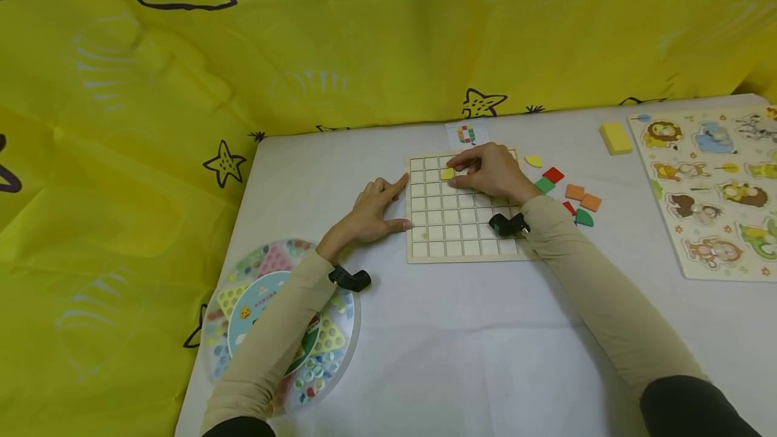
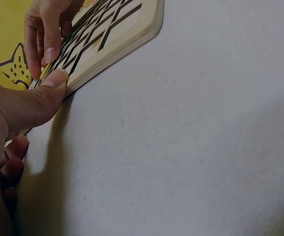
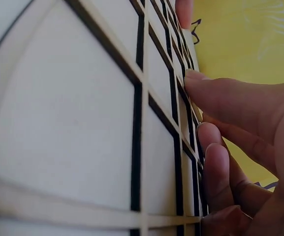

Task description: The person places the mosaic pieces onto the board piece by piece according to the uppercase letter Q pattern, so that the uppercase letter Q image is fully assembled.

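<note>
A square wooden grid board (image 1: 419, 253) lies on the white-covered table. My left hand (image 1: 368, 213) is at its left side, index finger and thumb spread apart and touching the edge. In the left wrist view, the left thumb (image 2: 41, 101) presses on the board's rim. Over the upper part of the grid, my right hand (image 1: 490, 170) pinches a small yellow tile (image 1: 447, 174) between thumb and index finger, at one of the cells. The right wrist view shows the right thumb (image 3: 230, 96) close against the grid; the tile is hidden there.
A small pattern card (image 1: 466, 133) lies behind the board. Right of it are loose pieces: a yellow one (image 1: 533, 161), a red one (image 1: 554, 175), orange squares (image 1: 591, 201) and green ones (image 1: 585, 218). Farther right are a yellow block (image 1: 616, 138) and an animal puzzle (image 1: 674, 221). A round game board (image 1: 349, 349) sits under the left forearm.
</note>
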